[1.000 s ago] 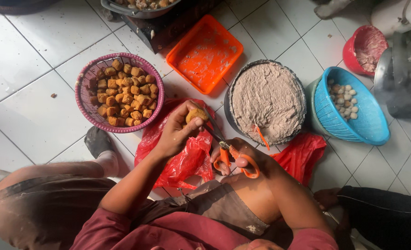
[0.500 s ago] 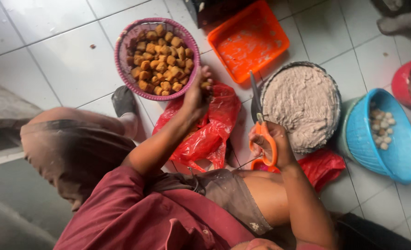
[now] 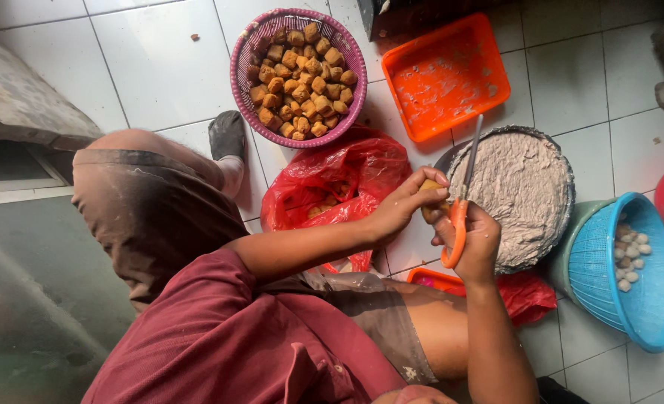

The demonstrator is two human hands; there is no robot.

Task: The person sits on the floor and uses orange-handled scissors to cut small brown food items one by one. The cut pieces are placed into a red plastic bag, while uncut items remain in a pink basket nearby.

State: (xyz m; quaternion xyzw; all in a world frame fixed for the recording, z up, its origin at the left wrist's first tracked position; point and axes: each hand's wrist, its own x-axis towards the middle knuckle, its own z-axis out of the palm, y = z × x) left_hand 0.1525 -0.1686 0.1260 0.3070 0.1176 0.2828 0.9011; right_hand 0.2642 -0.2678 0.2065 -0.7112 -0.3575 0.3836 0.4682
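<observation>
Gripping tofu puff (image 3: 429,196), left hand (image 3: 401,209) fingers clamped; right hand (image 3: 475,243) fingers clamped on orange scissors (image 3: 460,203).

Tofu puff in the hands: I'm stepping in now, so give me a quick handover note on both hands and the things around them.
Left hand holds one brown tofu puff over the floor, beside the bowl of grey paste.
Right hand grips orange-handled scissors, blades pointing up past the puff.
Purple basket is full of puffs; red bag holds more.
Orange tray is empty.
Blue basket holds small white balls.
Done: puff picked up. Left: whether it is cut cannot be told.
</observation>
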